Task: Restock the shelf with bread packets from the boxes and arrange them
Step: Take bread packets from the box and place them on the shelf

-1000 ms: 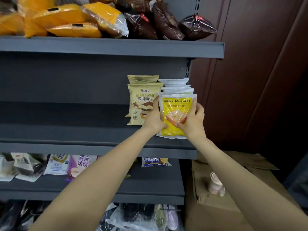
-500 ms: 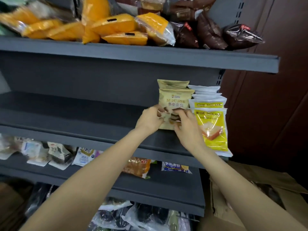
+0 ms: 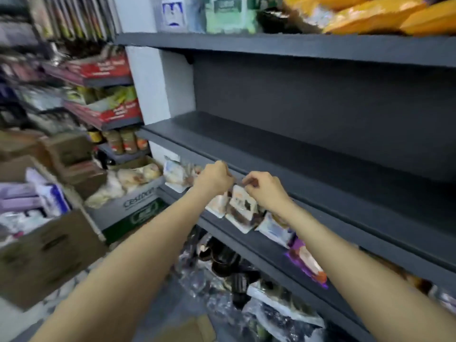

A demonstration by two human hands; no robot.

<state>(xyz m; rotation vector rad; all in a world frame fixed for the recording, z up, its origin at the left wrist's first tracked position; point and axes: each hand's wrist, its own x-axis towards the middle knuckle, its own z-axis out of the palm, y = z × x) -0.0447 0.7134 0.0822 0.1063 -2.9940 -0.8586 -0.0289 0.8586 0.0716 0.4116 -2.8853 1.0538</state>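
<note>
My left hand (image 3: 214,179) and my right hand (image 3: 267,189) hover close together in front of the edge of the dark grey shelf (image 3: 320,154), whose middle board is bare here. Both hands have curled fingers and I see nothing in them. Just below them, on the lower board, lie a white packet with dark bread (image 3: 243,212), a pale packet (image 3: 274,228) and a purple packet (image 3: 306,262). Orange bread packets (image 3: 370,13) sit on the top board at the right. The view is blurred.
At the left, a printed carton (image 3: 138,201) holds pale bread packets (image 3: 133,177), with a brown cardboard box (image 3: 44,257) nearer me. Dark wrapped packets (image 3: 234,270) are piled on the bottom level. Side shelves with jars and red boxes stand at the far left.
The view has swung left, away from the beige and yellow packets at the shelf's right end. Both hands have let go of the beige packet and now hover by the shelf edge.
</note>
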